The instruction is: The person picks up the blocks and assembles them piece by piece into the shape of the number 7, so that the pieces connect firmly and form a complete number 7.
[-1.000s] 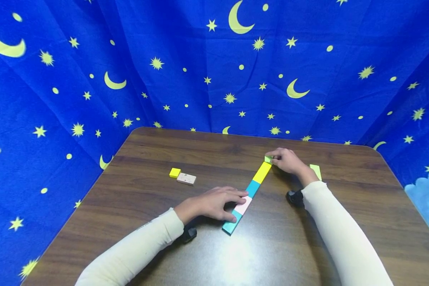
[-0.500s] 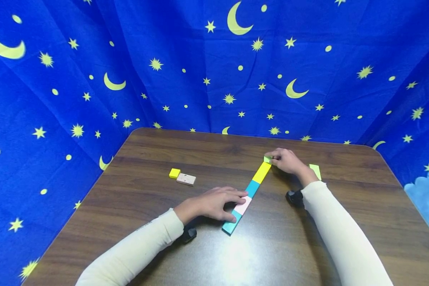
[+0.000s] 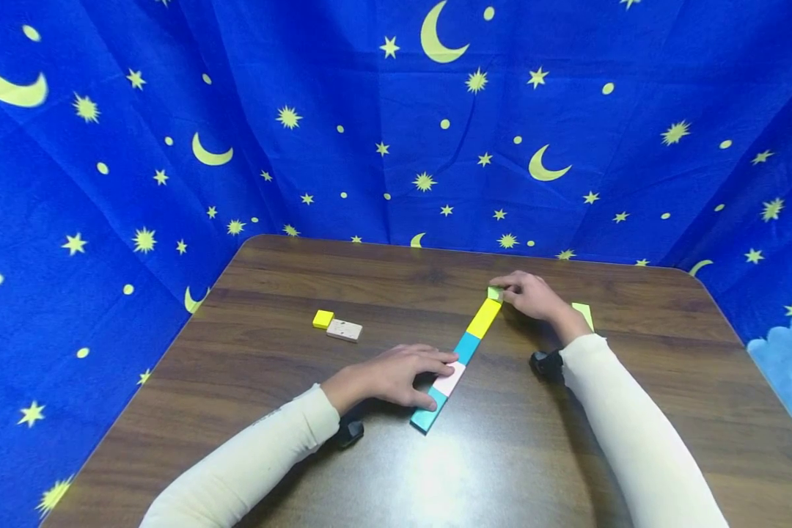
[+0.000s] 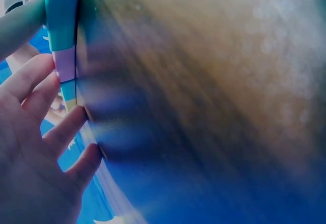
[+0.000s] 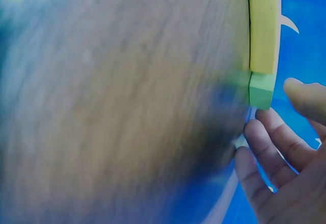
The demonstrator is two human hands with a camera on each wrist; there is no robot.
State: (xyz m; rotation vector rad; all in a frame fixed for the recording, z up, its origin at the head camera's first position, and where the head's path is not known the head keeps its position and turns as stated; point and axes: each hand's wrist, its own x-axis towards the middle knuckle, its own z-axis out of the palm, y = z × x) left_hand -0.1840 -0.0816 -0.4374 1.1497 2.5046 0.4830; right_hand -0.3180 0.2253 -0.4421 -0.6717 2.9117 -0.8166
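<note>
The green block (image 3: pixel 494 293) sits at the row's (image 3: pixel 467 348) far end, against the yellow block (image 3: pixel 485 317), unmoved this past second, so the layout seems settled. The right hand's (image 3: pixel 534 298) fingers touch it, thumb apart; the left hand (image 3: pixel 399 372), fingers spread, touches the pink block (image 3: pixel 449 380).
</note>
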